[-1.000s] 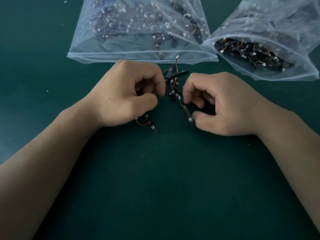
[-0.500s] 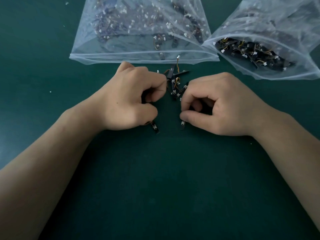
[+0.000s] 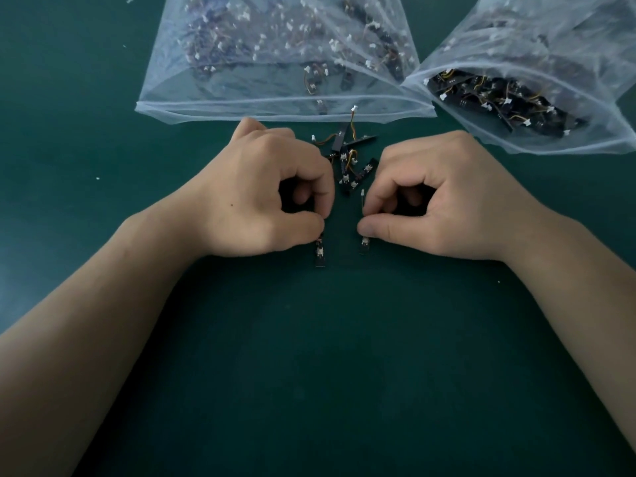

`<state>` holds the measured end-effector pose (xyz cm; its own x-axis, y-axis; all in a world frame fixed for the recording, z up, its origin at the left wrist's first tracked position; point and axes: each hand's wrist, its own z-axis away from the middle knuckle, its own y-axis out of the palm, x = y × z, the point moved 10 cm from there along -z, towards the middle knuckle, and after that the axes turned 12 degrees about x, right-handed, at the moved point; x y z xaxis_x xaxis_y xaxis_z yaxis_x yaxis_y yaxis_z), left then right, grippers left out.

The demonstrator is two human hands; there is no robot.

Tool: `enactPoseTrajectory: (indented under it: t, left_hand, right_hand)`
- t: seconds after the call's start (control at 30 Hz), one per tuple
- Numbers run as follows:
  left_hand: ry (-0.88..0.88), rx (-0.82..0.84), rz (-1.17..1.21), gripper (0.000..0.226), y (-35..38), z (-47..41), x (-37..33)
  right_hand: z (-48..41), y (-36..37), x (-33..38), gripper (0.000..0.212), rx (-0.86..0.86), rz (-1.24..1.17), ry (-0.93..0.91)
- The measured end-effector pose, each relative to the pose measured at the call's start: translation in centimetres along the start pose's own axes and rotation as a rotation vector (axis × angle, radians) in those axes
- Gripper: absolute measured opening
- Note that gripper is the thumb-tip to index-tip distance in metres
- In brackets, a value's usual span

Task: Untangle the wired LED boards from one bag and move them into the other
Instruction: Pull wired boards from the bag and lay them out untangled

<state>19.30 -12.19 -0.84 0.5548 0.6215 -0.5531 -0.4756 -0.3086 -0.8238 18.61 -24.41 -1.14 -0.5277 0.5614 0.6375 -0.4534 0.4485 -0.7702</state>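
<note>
A small tangle of black LED boards [image 3: 348, 163] with orange and yellow wires lies on the green mat between my hands. My left hand [image 3: 272, 197] pinches one black LED board [image 3: 320, 254] between thumb and forefinger; its lower end sticks out below the thumb. My right hand [image 3: 433, 194] pinches another LED board [image 3: 364, 244], with a white connector showing above the fingertips. Two clear plastic bags lie behind: the left bag [image 3: 285, 56] and the right bag [image 3: 537, 94], both holding wired boards.
The green mat [image 3: 327, 373] covers the whole table. Both bags' openings face me, just beyond the tangle. A few white specks lie on the mat at the left.
Both hands have drawn slightly toward me and apart from the tangle. The right hand's board now hangs upright below the thumb, and the left hand's board has swung more vertical.
</note>
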Motion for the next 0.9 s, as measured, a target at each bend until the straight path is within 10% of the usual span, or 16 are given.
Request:
enactPoseTrajectory:
  t: [0.9]
  left_hand:
    - [0.015,0.011,-0.013,0.008,-0.04,0.08,-0.2]
  right_hand:
    - [0.11,0.12,0.35,0.037,0.031,0.082,0.027]
